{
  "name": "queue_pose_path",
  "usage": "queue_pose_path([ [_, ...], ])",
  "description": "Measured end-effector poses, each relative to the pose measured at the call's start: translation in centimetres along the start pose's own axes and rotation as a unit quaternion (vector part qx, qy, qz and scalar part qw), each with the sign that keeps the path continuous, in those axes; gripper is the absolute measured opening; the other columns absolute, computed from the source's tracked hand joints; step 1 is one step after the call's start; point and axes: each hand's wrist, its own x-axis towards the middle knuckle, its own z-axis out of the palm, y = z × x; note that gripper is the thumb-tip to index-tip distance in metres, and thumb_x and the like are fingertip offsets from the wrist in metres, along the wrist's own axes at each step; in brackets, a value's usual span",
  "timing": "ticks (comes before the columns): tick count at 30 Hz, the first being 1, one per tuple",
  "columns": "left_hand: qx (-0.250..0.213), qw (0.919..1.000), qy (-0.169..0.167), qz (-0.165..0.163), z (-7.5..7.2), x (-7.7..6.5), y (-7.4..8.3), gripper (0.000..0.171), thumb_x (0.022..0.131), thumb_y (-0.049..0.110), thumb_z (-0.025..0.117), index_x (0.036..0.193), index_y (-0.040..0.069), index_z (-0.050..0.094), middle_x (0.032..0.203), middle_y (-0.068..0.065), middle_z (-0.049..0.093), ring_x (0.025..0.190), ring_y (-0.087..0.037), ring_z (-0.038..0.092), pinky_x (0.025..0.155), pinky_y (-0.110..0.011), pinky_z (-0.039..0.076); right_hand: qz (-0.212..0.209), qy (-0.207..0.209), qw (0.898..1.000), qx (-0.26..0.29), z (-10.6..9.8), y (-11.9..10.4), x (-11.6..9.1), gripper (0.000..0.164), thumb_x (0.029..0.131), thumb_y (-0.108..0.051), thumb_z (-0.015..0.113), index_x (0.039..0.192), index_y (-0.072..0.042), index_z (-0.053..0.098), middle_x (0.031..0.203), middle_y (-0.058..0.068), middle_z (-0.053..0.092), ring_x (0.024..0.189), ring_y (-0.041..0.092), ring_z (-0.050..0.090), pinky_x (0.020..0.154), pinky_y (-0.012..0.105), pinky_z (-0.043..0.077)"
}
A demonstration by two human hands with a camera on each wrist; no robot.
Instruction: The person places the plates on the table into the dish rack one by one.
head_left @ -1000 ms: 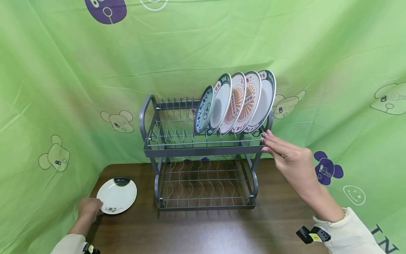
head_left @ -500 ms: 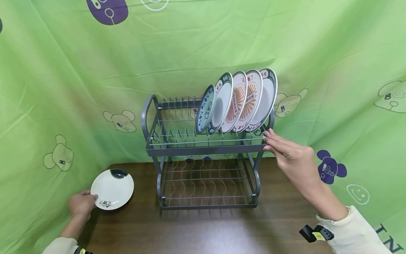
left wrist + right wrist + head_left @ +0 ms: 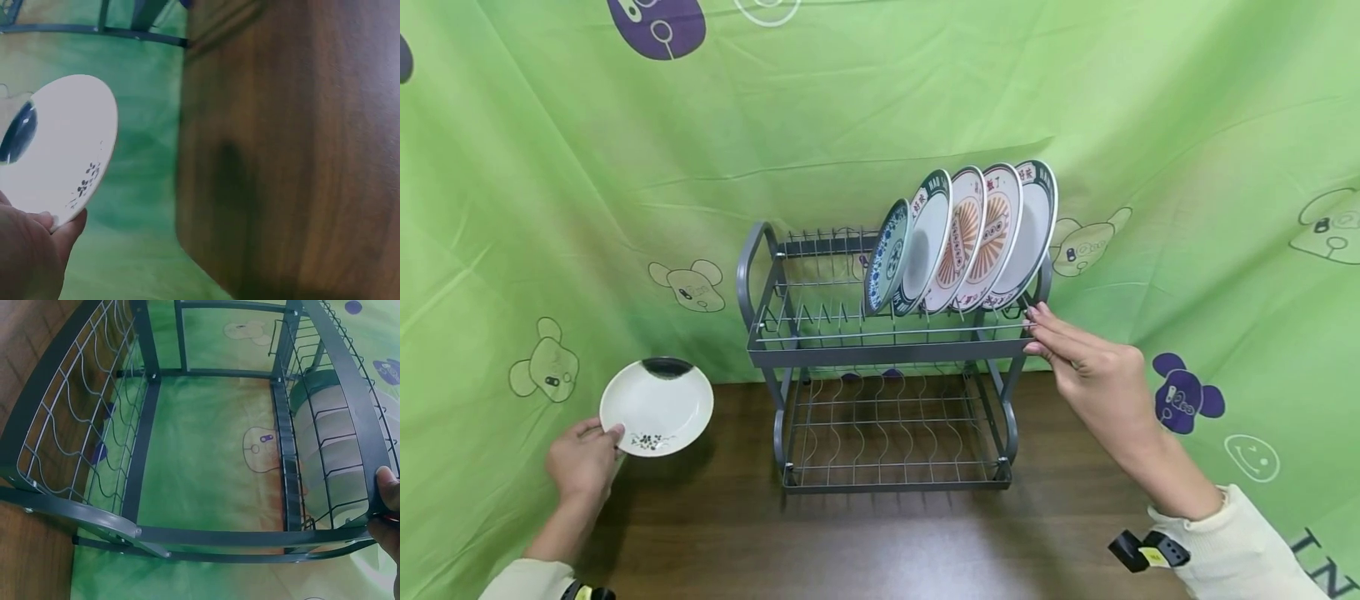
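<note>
My left hand (image 3: 582, 458) pinches the lower left rim of a white plate (image 3: 658, 408) with a dark patch and a small flower print. Tilted, the plate is held above the left end of the table, and the left wrist view shows it apart from the tabletop. A grey two-tier dish rack (image 3: 887, 357) stands in the middle. With thumb and fingers, my right hand (image 3: 1097, 371) grips the front right corner of its upper tier. Several plates stand on edge in the right half of that tier, the leftmost a blue-patterned plate (image 3: 887, 258).
Wavy wires line the rack's lower tier (image 3: 887, 425), which bears no dishes. Slots in the left half of the upper tier (image 3: 820, 312) hold no plates. Behind the brown wooden table (image 3: 887, 542) hangs a green cartoon-print cloth (image 3: 850, 100).
The left hand has raised the white plate from near the tabletop, moving it up and slightly left and tilting it. The right hand has stayed at the rack's corner. The view has shifted slightly.
</note>
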Motion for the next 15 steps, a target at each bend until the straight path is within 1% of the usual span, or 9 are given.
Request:
queue_pose_path([
  [1,-0.006,1.0000,0.003,0.006,0.0,-0.1,0.4,0.046,0.092,-0.001,0.069,0.135,-0.011,0.055,0.076,0.009,0.077,0.055,0.009,0.062,0.058,-0.016,0.060,0.000,-0.001,1.000,0.000,0.0,0.0,0.0,0.037,0.071,0.006,0.087,0.106,0.001,0.078,0.120,0.015,0.073,0.124,-0.013,0.054,0.095,0.001,0.044],
  [2,-0.025,0.9997,0.005,0.004,0.0,-0.2,0.8,0.045,0.092,-0.002,0.069,0.134,-0.009,0.055,0.073,0.013,0.076,0.056,0.010,0.063,0.060,-0.015,0.060,0.000,0.000,1.000,0.001,0.0,0.0,0.0,0.037,0.071,0.007,0.087,0.106,0.001,0.078,0.120,0.015,0.073,0.124,-0.013,0.054,0.094,0.001,0.044],
  [3,-0.036,0.9993,0.007,0.010,-0.1,-0.3,1.2,0.044,0.092,-0.001,0.070,0.133,-0.008,0.056,0.079,0.007,0.078,0.057,0.010,0.064,0.062,-0.015,0.061,0.000,-0.001,1.000,0.003,0.0,0.0,0.0,0.037,0.071,0.007,0.087,0.106,0.001,0.078,0.120,0.016,0.073,0.124,-0.013,0.054,0.094,0.001,0.044],
  [4,-0.055,0.9984,0.009,0.010,-0.1,-0.4,1.6,0.040,0.093,-0.001,0.070,0.131,-0.005,0.058,0.079,0.006,0.078,0.058,0.010,0.065,0.063,-0.015,0.061,0.001,-0.004,1.000,0.003,0.0,0.0,0.0,0.036,0.071,0.007,0.086,0.106,0.002,0.078,0.120,0.016,0.073,0.124,-0.014,0.053,0.094,0.001,0.044],
  [6,-0.099,0.9950,0.014,0.008,0.0,-0.7,2.4,0.031,0.093,-0.001,0.071,0.122,0.002,0.063,0.074,0.008,0.076,0.060,0.009,0.067,0.065,-0.015,0.061,0.003,-0.010,1.000,0.002,-0.1,0.1,0.0,0.035,0.073,0.007,0.086,0.106,0.002,0.078,0.121,0.017,0.072,0.125,-0.015,0.052,0.094,0.000,0.044],
  [8,-0.144,0.9895,0.013,0.008,0.1,-1.0,3.1,0.024,0.092,-0.003,0.072,0.113,0.006,0.065,0.066,0.021,0.070,0.062,0.007,0.069,0.066,-0.015,0.061,0.002,-0.012,1.000,0.003,-0.1,0.1,-0.1,0.035,0.073,0.007,0.086,0.107,0.002,0.078,0.121,0.017,0.072,0.126,-0.015,0.051,0.094,0.000,0.044],
  [10,-0.175,0.9845,0.011,0.006,0.1,-1.2,3.8,0.021,0.091,-0.005,0.072,0.106,0.008,0.065,0.063,0.022,0.067,0.062,0.005,0.071,0.067,-0.015,0.061,0.000,-0.014,1.000,0.004,-0.1,0.1,-0.1,0.036,0.073,0.007,0.085,0.107,0.002,0.077,0.122,0.017,0.072,0.126,-0.015,0.051,0.094,0.000,0.044],
  [13,-0.202,0.9794,0.002,0.011,0.2,-1.7,4.8,0.021,0.090,-0.005,0.073,0.106,0.008,0.066,0.065,0.019,0.069,0.064,0.003,0.072,0.068,-0.016,0.061,-0.002,-0.015,1.000,0.005,-0.1,0.1,-0.1,0.037,0.072,0.008,0.085,0.108,0.002,0.077,0.122,0.018,0.072,0.126,-0.015,0.051,0.093,0.000,0.044],
  [15,-0.224,0.9746,0.001,0.008,0.2,-1.9,5.6,0.021,0.090,-0.006,0.072,0.104,0.009,0.066,0.066,0.016,0.071,0.065,0.001,0.073,0.068,-0.017,0.062,-0.002,-0.013,1.000,0.005,-0.1,0.1,-0.2,0.037,0.072,0.008,0.086,0.108,0.002,0.077,0.122,0.018,0.072,0.126,-0.015,0.051,0.094,0.000,0.044],
])
